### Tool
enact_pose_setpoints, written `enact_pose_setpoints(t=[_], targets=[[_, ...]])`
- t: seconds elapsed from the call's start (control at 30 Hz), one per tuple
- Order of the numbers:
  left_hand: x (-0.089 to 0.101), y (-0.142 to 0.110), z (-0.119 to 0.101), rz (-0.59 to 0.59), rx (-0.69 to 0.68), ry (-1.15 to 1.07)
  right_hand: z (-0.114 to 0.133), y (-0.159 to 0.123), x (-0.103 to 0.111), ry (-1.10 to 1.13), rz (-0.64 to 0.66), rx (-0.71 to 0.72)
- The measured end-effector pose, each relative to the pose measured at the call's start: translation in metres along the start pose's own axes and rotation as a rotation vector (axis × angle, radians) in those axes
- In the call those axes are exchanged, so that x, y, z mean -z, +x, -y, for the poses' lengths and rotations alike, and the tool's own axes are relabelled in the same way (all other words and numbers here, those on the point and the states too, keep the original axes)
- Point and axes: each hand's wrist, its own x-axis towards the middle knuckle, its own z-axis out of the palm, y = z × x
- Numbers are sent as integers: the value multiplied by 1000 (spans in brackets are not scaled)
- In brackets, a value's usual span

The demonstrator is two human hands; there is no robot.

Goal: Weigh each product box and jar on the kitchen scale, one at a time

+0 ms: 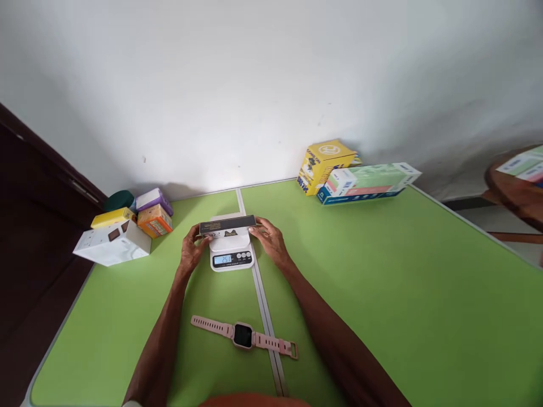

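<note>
A long dark box [228,224] lies across the platform of a small white digital scale [231,250] whose lit display shows digits. My left hand [192,249] grips the box's left end, fingers curled around it. My right hand [270,240] holds the right end the same way. Nearer to me a pink smartwatch [243,335] lies flat on the green table [382,282], its strap stretched out, touched by neither hand.
At the table's far left stand a white box [112,244], a yellow box [112,217], an orange box [155,221], a purple box [153,199] and a dark green lid [119,199]. At the back right sit a yellow carton [324,164] and a long green-and-white carton [367,182]. A metal seam [263,305] runs down the table's middle. A wooden round table [515,189] is at the far right.
</note>
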Motion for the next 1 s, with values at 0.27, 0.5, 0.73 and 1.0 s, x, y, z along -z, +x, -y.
enact_pose_setpoints(t=[0.27, 0.5, 0.73, 1.0], targets=[[-24, 25, -49, 116, -88, 80, 25, 6, 42, 41, -80, 31], [-119, 44, -82, 241, -156, -42, 47, 8, 130, 38, -292, 66], [-225, 90, -134, 322, -165, -102, 78, 21, 225, -75, -530, 208], [-328, 129, -194, 309, -94, -147, 111, 69, 324, -350, -636, 344]])
